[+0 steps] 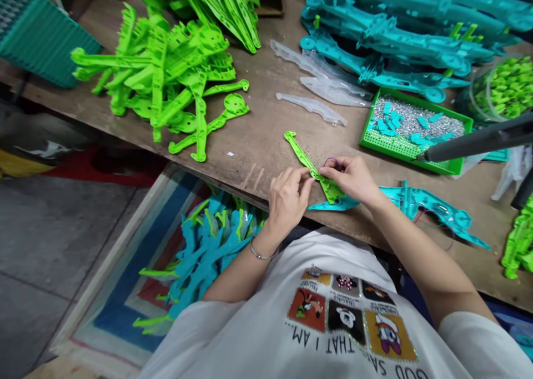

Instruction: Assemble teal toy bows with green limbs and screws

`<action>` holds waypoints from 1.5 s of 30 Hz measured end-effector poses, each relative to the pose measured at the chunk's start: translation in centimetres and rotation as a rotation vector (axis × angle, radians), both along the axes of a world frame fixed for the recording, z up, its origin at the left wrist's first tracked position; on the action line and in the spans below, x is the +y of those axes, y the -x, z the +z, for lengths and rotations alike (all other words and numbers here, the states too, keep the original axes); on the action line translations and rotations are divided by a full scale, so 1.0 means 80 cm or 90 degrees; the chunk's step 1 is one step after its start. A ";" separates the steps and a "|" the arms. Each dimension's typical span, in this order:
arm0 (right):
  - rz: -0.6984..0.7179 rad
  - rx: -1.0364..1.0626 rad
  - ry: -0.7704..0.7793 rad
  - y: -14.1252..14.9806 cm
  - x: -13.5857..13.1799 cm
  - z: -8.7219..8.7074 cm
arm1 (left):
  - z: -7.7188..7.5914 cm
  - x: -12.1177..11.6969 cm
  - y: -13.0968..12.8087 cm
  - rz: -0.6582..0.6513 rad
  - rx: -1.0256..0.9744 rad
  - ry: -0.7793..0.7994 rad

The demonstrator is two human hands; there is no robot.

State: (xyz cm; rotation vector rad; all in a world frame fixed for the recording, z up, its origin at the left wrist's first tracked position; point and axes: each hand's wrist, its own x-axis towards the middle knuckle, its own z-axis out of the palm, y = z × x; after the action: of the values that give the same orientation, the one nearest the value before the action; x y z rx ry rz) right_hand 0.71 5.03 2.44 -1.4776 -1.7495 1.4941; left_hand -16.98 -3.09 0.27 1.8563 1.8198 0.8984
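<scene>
Near the table's front edge, my left hand pinches the side of a long bright-green plastic part that has a hooked far end. My right hand has its fingertips closed over the same part, and a thin dark purple wire loops out beside them. What exactly the right fingertips grip is too small to tell. Partly under the green part and my right wrist lies a long teal plastic part, with a reddish-purple wire hanging from it.
Piles of green parts lie at left, stacked teal parts at back right. Clear plastic pieces lie between them. A green tray holds small screws and teal bits, beside a tub of green bits. A box of assembled pieces stands below.
</scene>
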 end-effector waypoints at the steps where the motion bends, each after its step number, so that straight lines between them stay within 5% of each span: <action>1: -0.001 -0.013 -0.002 0.000 0.001 -0.002 | -0.001 -0.002 0.002 0.010 -0.016 0.009; 17: 0.026 -0.168 -0.084 0.018 0.000 0.001 | -0.015 -0.003 -0.011 0.022 -0.097 0.043; 27: 0.007 -0.102 -0.125 0.015 -0.010 -0.009 | -0.025 0.000 -0.024 0.107 -0.677 0.165; 31: 0.004 -0.067 -0.138 0.008 -0.017 -0.008 | -0.021 0.008 -0.035 0.092 -0.817 0.198; 45: 0.008 -0.098 -0.068 0.001 -0.014 -0.006 | -0.021 0.021 -0.051 0.192 -0.775 0.166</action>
State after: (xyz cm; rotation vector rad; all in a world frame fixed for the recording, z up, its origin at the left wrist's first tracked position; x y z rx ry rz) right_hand 0.64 3.93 1.93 -1.5656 -1.8990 1.3014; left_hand -12.86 -1.43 -1.41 0.5512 1.2783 1.3710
